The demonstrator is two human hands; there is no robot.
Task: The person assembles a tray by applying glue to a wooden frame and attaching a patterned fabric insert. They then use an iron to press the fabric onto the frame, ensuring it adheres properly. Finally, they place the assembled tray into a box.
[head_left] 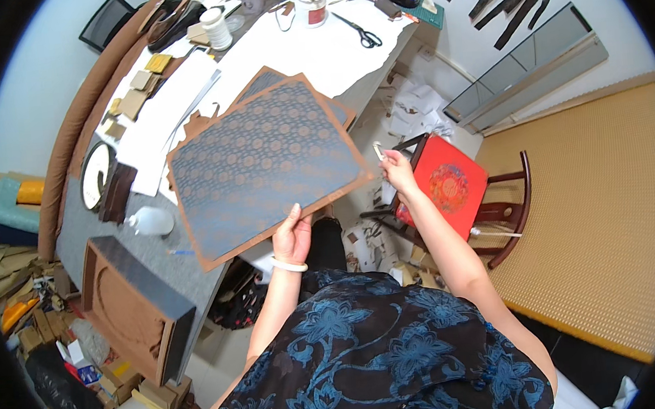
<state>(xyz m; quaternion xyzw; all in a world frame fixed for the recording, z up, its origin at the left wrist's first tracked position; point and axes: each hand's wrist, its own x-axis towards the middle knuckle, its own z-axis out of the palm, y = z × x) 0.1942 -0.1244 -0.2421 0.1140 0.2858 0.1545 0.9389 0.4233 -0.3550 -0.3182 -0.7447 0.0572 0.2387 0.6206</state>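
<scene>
My left hand [293, 241], with a pale bangle on its wrist, grips the near edge of a flat rectangular panel [263, 152]. Its thumb lies on top and the fingers go underneath. The panel is dark grey-blue with a repeating round pattern and a brown, leather-like border. Beneath its far side shows a second, similar panel [264, 80], mostly covered. Just off the panel's right corner, my right hand [399, 172] pinches a small pale piece [378, 151] between its fingertips; its kind is too small to make out.
Black scissors [361, 32], a white tub [311, 9] and a thread spool [216, 28] stand on the paper-covered table. A squat translucent bottle [151, 221] and a brown open case [133, 302] are to the left. A red-seated chair [448, 185] is at right, before a woven mat [578, 210].
</scene>
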